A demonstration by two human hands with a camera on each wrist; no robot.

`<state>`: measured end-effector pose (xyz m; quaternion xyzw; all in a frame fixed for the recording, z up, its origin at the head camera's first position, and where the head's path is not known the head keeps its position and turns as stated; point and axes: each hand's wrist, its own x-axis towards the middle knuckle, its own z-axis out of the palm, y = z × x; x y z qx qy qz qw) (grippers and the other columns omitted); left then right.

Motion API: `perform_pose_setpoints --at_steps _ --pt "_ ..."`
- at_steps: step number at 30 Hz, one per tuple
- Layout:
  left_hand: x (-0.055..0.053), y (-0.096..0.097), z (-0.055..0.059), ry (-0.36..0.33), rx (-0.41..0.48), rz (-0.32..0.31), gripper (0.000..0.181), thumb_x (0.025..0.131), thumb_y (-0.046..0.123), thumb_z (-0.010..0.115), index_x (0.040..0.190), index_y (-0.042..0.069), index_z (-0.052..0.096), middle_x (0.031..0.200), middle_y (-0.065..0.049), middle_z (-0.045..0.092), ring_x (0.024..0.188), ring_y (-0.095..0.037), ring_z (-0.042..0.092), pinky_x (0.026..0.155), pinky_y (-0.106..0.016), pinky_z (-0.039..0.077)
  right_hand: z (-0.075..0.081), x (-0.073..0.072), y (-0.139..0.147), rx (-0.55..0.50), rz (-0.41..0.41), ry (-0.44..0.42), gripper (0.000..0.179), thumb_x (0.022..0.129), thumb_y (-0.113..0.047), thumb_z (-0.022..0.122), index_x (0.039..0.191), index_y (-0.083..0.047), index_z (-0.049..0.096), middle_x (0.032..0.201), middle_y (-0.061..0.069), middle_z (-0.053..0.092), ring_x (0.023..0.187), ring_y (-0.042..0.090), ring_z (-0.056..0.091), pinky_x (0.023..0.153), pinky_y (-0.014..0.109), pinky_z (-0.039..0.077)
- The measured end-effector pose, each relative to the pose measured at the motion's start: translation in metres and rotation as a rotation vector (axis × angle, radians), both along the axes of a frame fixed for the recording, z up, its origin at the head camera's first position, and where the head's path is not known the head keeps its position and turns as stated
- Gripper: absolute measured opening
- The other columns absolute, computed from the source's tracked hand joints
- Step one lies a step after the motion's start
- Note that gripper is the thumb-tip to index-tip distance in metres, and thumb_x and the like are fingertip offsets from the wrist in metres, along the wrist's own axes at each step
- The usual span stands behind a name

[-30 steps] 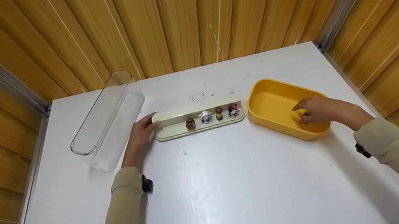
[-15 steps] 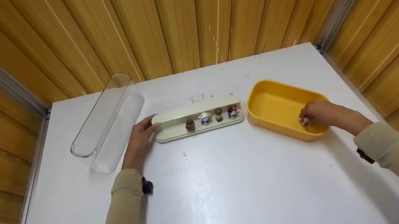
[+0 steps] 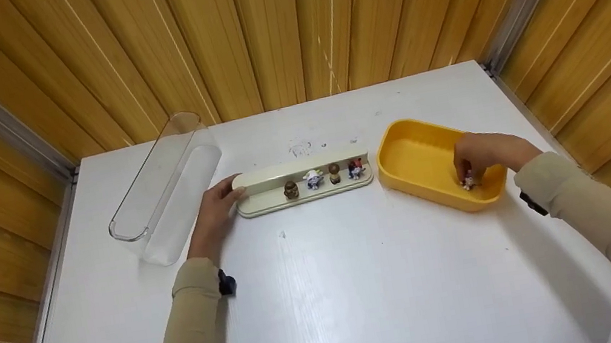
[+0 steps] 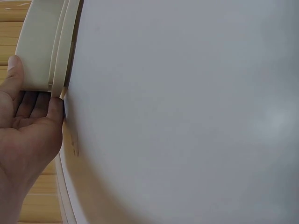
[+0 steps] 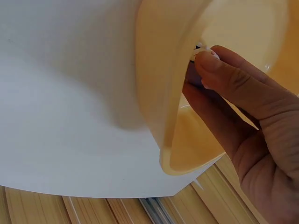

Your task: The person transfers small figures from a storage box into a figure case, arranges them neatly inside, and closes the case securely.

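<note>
My left hand [image 3: 218,210] grips the left end of a long cream display stand [image 3: 267,203], also seen in the left wrist view. Four small figurines would be too many to number, so several stand in a row on it, among them a brown one [image 3: 291,190] and a white-headed one [image 3: 314,179]. Inside the yellow bin [image 3: 414,182], my right hand [image 3: 483,152] pinches a small figurine [image 3: 468,180] between thumb and fingers. The right wrist view shows this figurine [image 5: 205,52] mostly covered by the fingers.
A clear lidless-looking long container [image 3: 161,188] stands on the left of the white table [image 3: 360,285]. Wooden slatted walls [image 3: 271,29] enclose the table at the back and sides. Dark scuffs mark the tabletop behind the stand.
My right hand has closed its fingers on the figurine in the yellow bin, and the wrist has shifted slightly left and up. The left hand stays on the stand.
</note>
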<state>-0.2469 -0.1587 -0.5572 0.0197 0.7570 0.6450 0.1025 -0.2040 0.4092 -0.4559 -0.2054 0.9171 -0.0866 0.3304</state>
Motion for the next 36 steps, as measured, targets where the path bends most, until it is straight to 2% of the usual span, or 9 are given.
perform_pose_setpoints --at_steps 7,14,17,24,31,36 --pt "0.001 -0.002 0.001 0.000 0.003 0.000 0.044 0.100 0.019 0.066 0.141 0.006 0.059 0.141 -0.010 0.060 0.136 -0.021 0.050 0.117 -0.036 0.036 0.007 -0.006 0.005 -0.037 -0.059 -0.057 0.015 0.086 0.000 0.079 0.095 -0.012 0.082 0.090 0.002 0.070 0.082 0.020 0.057 0.079 0.035 0.058" --pt "0.002 -0.002 0.001 -0.019 -0.049 -0.005 0.046 0.100 0.024 0.066 0.143 0.009 0.059 0.143 -0.008 0.059 0.137 -0.020 0.049 0.119 -0.037 0.033 0.012 -0.016 0.002 -0.011 -0.246 -0.198 0.013 0.086 -0.001 0.080 0.095 -0.011 0.080 0.100 0.008 0.067 0.096 0.027 0.057 0.089 0.044 0.059" --pt "0.002 -0.002 0.000 -0.009 -0.053 -0.012 0.046 0.101 0.024 0.066 0.143 0.007 0.058 0.143 -0.009 0.059 0.137 -0.021 0.049 0.119 -0.037 0.034 0.011 -0.019 0.000 0.021 -0.279 -0.236 0.013 0.084 -0.001 0.081 0.095 -0.010 0.080 0.101 0.009 0.067 0.096 0.027 0.058 0.089 0.045 0.059" --pt "0.002 0.000 0.001 0.007 -0.034 -0.017 0.047 0.101 0.020 0.065 0.144 0.005 0.056 0.142 -0.013 0.059 0.136 -0.023 0.051 0.117 -0.036 0.037 0.007 -0.021 -0.005 0.057 -0.199 -0.222 0.014 0.083 0.003 0.080 0.091 -0.008 0.081 0.090 0.006 0.075 0.078 0.019 0.064 0.079 0.039 0.059" --pt "0.003 -0.002 0.003 0.019 -0.069 -0.017 0.046 0.101 0.023 0.065 0.144 0.007 0.056 0.143 -0.011 0.059 0.136 -0.021 0.050 0.118 -0.037 0.035 0.008 -0.020 -0.006 0.035 -0.264 -0.238 0.015 0.084 0.004 0.079 0.093 -0.008 0.080 0.093 0.008 0.073 0.082 0.023 0.063 0.083 0.044 0.058" --pt "0.001 -0.001 0.001 0.017 -0.047 -0.023 0.048 0.101 0.022 0.066 0.145 0.006 0.056 0.143 -0.013 0.058 0.135 -0.023 0.050 0.117 -0.037 0.036 0.014 -0.018 -0.008 0.015 -0.224 -0.194 0.012 0.089 -0.003 0.077 0.097 -0.012 0.080 0.099 0.006 0.070 0.093 0.025 0.059 0.094 0.052 0.055"
